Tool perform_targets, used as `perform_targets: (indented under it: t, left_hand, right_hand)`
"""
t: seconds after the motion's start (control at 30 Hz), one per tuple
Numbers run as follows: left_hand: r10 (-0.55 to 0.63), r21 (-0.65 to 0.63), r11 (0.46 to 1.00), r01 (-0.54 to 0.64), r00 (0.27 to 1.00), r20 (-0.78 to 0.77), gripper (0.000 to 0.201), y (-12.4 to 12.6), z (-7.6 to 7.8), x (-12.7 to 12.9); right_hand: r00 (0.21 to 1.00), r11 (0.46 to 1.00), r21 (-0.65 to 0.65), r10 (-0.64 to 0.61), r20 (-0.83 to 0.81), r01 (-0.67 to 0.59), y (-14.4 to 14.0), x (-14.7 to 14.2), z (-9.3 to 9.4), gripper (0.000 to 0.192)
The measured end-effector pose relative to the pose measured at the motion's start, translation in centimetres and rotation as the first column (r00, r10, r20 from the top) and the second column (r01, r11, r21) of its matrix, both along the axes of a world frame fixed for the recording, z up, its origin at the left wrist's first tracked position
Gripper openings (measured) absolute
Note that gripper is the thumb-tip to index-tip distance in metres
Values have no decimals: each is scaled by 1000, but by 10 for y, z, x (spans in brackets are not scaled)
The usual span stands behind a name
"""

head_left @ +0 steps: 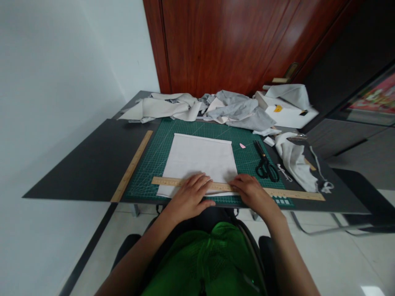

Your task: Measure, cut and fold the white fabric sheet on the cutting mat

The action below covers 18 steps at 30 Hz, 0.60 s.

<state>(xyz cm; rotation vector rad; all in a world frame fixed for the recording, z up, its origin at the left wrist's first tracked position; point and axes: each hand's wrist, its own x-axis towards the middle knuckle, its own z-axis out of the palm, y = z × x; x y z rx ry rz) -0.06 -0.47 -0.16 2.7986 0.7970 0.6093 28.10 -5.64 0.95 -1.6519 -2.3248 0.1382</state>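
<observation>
Long wooden ruler (237,188): flat, lying across the near edge of a white fabric rectangle (199,158) on a green gridded cutting mat (154,156). Left hand (191,195) and right hand (251,191) press it flat, fingers spread, grasping nothing. Second wooden ruler (132,165) lies along the mat's left edge. Black scissors (265,164) lie to the right. Crumpled grey-white cloth heap (216,107) sits behind.

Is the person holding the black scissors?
No, the black scissors lie on the green cutting mat to the right, while the left hand and right hand press on the wooden ruler.
</observation>
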Motion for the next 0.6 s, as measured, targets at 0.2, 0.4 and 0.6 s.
perform_targets:
  t: [0.2, 0.4, 0.6]
  left_hand:
    - [111, 55, 993, -109, 993, -47, 35, 0, -1, 8]
    - [94, 68, 993, -92, 995, -14, 19, 1, 1, 7]
    - [116, 39, 992, -121, 987, 109, 14, 1, -3, 8]
  right_hand:
    - [1000, 1000, 17, -6, 14, 6, -14, 3, -5, 38]
    - [999, 998, 58, -23, 25, 22, -21, 3, -7, 38]
    - [999, 1000, 30, 11, -37, -10, -26, 6, -6, 44]
